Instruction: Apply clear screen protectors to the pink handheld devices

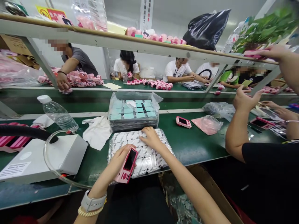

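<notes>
My left hand (120,158) is closed around a pink handheld device (127,166) with a dark screen and red buttons, tilted above the table's front edge. Under both hands lies a stack of white printed squares (149,163) in a transparent plastic bag. My right hand (151,137) reaches over the far part of this stack, fingers stretched out and apart, touching or just above it; nothing shows in them. Right behind it stands a plastic-wrapped block of flat pieces with light-blue tops (134,112).
At left are a white box (63,155) with a transparent hose, a water bottle (59,113) and a white cloth (97,132). Rightward lie another pink device (183,122) and a bag of pink pieces (207,125). A co-worker's arm (238,124) is close by. A shelf (98,35) crosses overhead.
</notes>
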A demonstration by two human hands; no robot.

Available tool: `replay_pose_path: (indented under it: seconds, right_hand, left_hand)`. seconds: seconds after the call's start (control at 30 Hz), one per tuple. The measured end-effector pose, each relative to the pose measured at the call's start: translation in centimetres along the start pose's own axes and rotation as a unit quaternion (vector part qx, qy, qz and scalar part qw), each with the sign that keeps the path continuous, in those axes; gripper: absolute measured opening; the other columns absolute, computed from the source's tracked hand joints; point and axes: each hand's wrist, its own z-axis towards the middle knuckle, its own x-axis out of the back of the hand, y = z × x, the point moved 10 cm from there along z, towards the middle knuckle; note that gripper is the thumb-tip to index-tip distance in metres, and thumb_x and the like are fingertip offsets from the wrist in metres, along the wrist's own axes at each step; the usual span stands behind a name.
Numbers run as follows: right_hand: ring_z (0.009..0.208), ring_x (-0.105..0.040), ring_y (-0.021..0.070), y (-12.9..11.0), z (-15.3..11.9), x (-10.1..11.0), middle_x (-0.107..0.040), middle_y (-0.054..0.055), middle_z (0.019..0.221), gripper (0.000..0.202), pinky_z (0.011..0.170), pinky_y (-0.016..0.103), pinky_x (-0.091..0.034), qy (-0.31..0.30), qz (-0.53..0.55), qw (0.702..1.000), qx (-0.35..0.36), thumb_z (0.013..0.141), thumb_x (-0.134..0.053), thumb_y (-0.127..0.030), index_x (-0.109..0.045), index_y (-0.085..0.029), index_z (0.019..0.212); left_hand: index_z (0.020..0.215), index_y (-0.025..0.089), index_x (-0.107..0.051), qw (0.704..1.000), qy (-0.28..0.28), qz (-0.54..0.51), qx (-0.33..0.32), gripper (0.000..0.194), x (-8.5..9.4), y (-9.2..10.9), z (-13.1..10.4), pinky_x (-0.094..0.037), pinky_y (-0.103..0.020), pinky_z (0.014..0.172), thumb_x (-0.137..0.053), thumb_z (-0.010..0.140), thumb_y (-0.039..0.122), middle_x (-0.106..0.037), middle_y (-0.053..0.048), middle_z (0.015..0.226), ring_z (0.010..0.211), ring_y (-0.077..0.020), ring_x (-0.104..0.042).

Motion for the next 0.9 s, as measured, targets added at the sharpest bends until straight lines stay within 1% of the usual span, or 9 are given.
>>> replay_pose_path:
  seconds: [0.1,0.2,0.33,0.43,0.53,0.63,0.77,0.83,0.9]
  right_hand:
    - [0.119,-0.071,0.0272,0.4,0.0,-0.3,-0.074,0.008,0.123,0.03,0.105,0.05,-0.06,-0.007,-0.028,1.0,-0.002,0.104,-0.076,-0.043,-0.072,-0.018,0.119]
    - [0.116,-0.071,0.0268,0.2,0.0,-0.5,-0.073,0.008,0.121,0.032,0.103,0.05,-0.061,-0.011,-0.051,0.999,0.002,0.104,-0.075,-0.045,-0.071,-0.018,0.12]
    - [0.11,-0.072,0.0244,-0.7,-0.1,-0.9,-0.074,0.007,0.119,0.028,0.096,0.045,-0.063,-0.011,-0.052,0.999,0.011,0.105,-0.074,-0.043,-0.072,-0.017,0.117]
    - [0.104,-0.074,0.0221,-0.3,0.2,-0.4,-0.075,0.006,0.114,0.024,0.092,0.042,-0.065,0.004,-0.019,1.0,0.008,0.106,-0.074,-0.04,-0.073,-0.017,0.111]
    - [0.098,-0.075,0.0198,1.8,0.7,1.8,-0.077,0.005,0.107,0.023,0.091,0.04,-0.065,0.048,0.036,0.998,-0.021,0.107,-0.073,-0.04,-0.074,-0.017,0.106]
    - [0.085,-0.074,0.0165,5.0,0.7,4.5,-0.075,0.002,0.096,0.027,0.081,0.035,-0.065,0.113,0.108,0.985,-0.078,0.108,-0.072,-0.042,-0.073,-0.016,0.102]
    - [0.064,-0.067,0.0114,8.2,-1.1,6.4,-0.071,-0.003,0.081,0.033,0.062,0.026,-0.061,0.197,0.21,0.946,-0.15,0.11,-0.069,-0.046,-0.072,-0.015,0.098]
    - [0.059,-0.066,0.0105,8.9,-2.5,7.1,-0.07,-0.004,0.077,0.036,0.058,0.025,-0.06,0.241,0.25,0.923,-0.166,0.111,-0.067,-0.048,-0.072,-0.015,0.098]
    - [0.059,-0.069,0.0112,9.0,-4.1,8.3,-0.07,-0.004,0.074,0.039,0.058,0.025,-0.062,0.294,0.277,0.899,-0.17,0.112,-0.064,-0.051,-0.072,-0.015,0.099]
  left_hand:
    - [0.109,0.023,-0.066,1.0,-0.005,-0.005,0.003,0.064,0.0,-0.6,0.8,-0.054,-0.03,0.051,-0.07,0.085,0.082,-0.07,-0.001,0.07,0.06,-0.0257,-0.074]
    - [0.1,0.023,-0.062,1.0,0.001,-0.007,0.013,0.059,0.1,-1.0,1.0,-0.053,-0.028,0.05,-0.068,0.089,0.081,-0.068,0.0,0.067,0.059,-0.0238,-0.074]
    - [0.104,0.024,-0.059,0.999,0.015,-0.019,0.025,0.053,0.3,-1.3,0.8,-0.055,-0.029,0.051,-0.063,0.096,0.076,-0.067,0.002,0.068,0.054,-0.0215,-0.072]
    - [0.105,0.023,-0.059,0.999,0.017,-0.029,0.029,0.053,0.4,-1.5,0.9,-0.055,-0.03,0.051,-0.064,0.097,0.076,-0.068,0.001,0.068,0.051,-0.0214,-0.071]
    - [0.102,0.023,-0.058,0.999,0.018,-0.035,0.032,0.057,0.7,-1.8,1.1,-0.054,-0.029,0.05,-0.065,0.094,0.079,-0.069,-0.001,0.066,0.056,-0.0241,-0.074]
    - [0.101,0.023,-0.057,0.999,0.012,-0.042,0.033,0.061,0.7,-1.9,1.1,-0.053,-0.029,0.049,-0.065,0.091,0.083,-0.072,-0.005,0.065,0.053,-0.0243,-0.072]
    - [0.104,0.023,-0.058,0.998,0.018,-0.049,0.046,0.057,0.9,-1.9,0.7,-0.054,-0.029,0.051,-0.066,0.094,0.078,-0.076,-0.007,0.07,0.053,-0.0221,-0.07]
    - [0.105,0.023,-0.059,0.998,0.017,-0.036,0.055,0.056,0.9,-2.0,0.6,-0.053,-0.029,0.05,-0.065,0.095,0.078,-0.076,-0.008,0.071,0.053,-0.0224,-0.071]
    - [0.102,0.023,-0.059,0.998,0.008,-0.018,0.056,0.056,0.7,-1.9,0.6,-0.052,-0.028,0.048,-0.062,0.096,0.079,-0.076,-0.009,0.071,0.053,-0.0224,-0.07]
